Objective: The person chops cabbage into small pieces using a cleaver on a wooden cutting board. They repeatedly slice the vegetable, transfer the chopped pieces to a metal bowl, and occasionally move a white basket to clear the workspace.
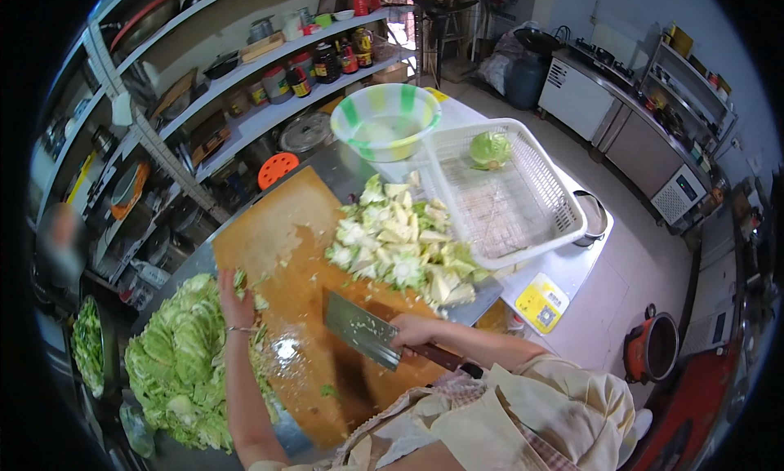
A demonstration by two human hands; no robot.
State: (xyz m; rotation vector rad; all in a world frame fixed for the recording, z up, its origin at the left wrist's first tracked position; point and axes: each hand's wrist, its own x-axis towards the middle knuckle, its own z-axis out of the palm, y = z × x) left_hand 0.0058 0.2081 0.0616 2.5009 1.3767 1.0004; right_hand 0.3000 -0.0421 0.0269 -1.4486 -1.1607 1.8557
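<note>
My right hand (414,331) grips a cleaver (360,328) by its wooden handle, the broad blade flecked with pale bits, over a wet wooden cutting board (278,226). At the board's left edge, my left hand (236,302) touches a large heap of cut cabbage leaves (177,354); whether its fingers hold any cannot be told. Chopped cabbage cores and pale chunks (401,235) are piled at the board's far right side. Beyond them, one whole cabbage (490,150) sits in a white plastic basket (542,241).
A green-and-white striped basin (384,119) stands behind the core pile. Next to the basket is a metal pot (591,217). Loaded shelves (245,73) line the left side. A bowl of greens (90,345) lies at far left, and an orange pot (652,345) at right.
</note>
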